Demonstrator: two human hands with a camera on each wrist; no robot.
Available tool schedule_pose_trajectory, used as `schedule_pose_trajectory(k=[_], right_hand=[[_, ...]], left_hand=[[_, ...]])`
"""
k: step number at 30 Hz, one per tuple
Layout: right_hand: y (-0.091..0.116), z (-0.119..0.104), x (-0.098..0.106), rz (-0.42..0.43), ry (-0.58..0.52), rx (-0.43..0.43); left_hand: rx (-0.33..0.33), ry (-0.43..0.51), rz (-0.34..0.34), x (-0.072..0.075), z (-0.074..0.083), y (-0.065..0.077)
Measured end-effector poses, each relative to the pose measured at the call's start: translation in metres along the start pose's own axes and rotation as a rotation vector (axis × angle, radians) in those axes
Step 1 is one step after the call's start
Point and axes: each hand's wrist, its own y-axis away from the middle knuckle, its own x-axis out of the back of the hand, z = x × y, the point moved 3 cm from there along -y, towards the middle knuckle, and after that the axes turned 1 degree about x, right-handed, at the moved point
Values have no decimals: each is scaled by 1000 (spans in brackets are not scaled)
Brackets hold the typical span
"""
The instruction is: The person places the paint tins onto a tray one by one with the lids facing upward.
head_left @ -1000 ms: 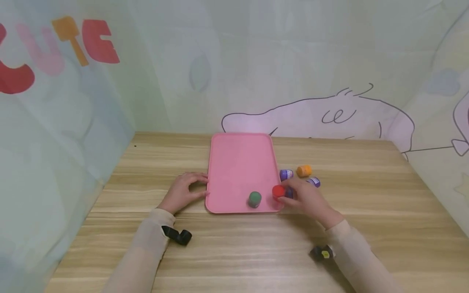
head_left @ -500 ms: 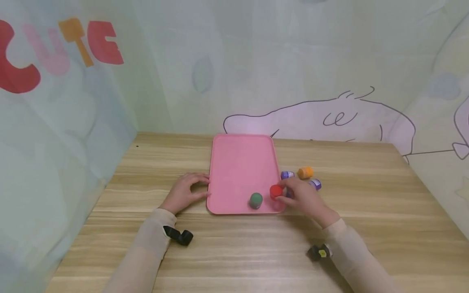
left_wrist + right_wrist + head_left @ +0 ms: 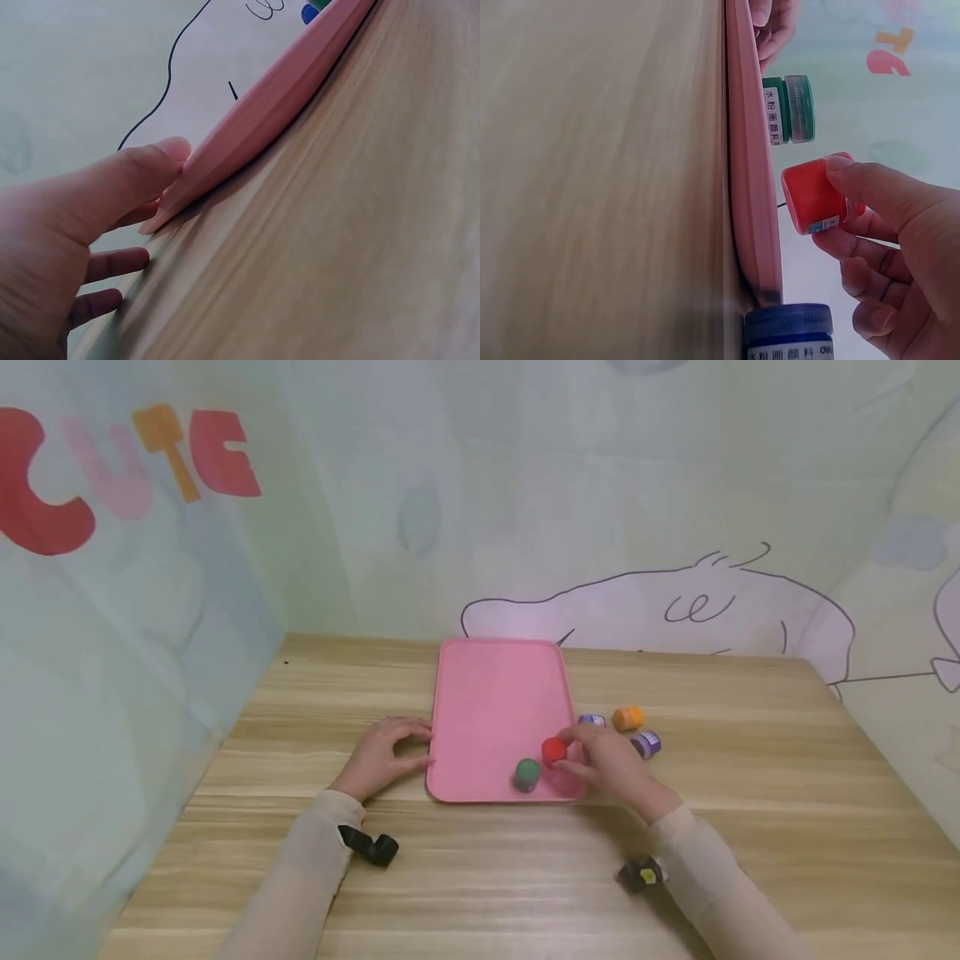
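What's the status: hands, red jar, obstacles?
Right hand pinches red jar, tilted, above pink tray. Left hand touches tray's left edge. Green jar stands nearby on tray, possible obstacle.

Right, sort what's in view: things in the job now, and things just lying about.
In the job, it seems:
pink tray, touched by left hand
red jar, pinched by right hand
green jar, on the tray

Lying about, off the tray:
orange jar
two purple jars
blue jar

The pink rectangular plastic tray (image 3: 495, 693) looks smooth and softly shiny. The small red plastic jar (image 3: 810, 196) is glossy; the green round plastic jar (image 3: 777, 116) has a ridged cap (image 3: 802, 109). The light-brown desk (image 3: 480, 877) shows satin-smooth wood grain; the pale printed backdrop (image 3: 562, 468) looks like creased matt cloth.
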Motion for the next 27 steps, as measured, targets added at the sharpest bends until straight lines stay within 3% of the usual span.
schedule_pose_trajectory(k=[27], right_hand=[[-17,-6,-11,-18,2,1]], left_hand=[[-11,-3,5,0,1,1]])
